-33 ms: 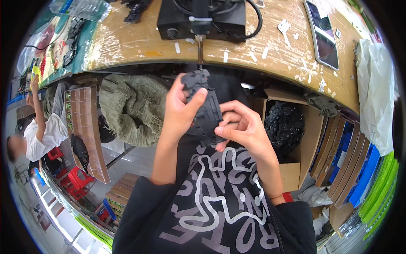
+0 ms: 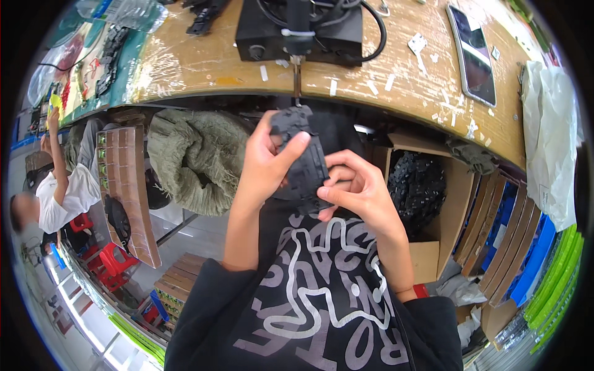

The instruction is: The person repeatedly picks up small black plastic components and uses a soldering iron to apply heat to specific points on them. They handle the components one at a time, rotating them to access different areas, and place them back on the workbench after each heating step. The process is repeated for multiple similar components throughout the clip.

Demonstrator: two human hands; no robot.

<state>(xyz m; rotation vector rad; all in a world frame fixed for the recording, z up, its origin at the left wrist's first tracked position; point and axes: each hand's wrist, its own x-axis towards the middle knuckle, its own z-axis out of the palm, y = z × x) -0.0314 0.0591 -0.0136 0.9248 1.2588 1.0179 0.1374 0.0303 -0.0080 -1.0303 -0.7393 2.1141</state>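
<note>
Between my hands, in front of the bench edge, is a long black moulded plastic part point(image 2: 309, 162) with ribs and notches. My left hand point(image 2: 267, 157) is closed round its upper left side, thumb across the face. At the lower right edge, my right hand point(image 2: 357, 185) pinches the part between thumb and fingers. The part's far end lies right below the thin metal tip point(image 2: 297, 85) of a black bench device point(image 2: 263, 44); whether they touch I cannot tell.
A phone point(image 2: 475, 59) and white scraps lie on the wooden bench point(image 2: 192, 68). A carton point(image 2: 427, 258) of black parts stands below right, a green-grey sack point(image 2: 192, 154) below left. At far left a person point(image 2: 59, 198) sits near a divided tray point(image 2: 133, 185).
The whole view has shifted very slightly. Both hands keep the same hold on the black plastic part.
</note>
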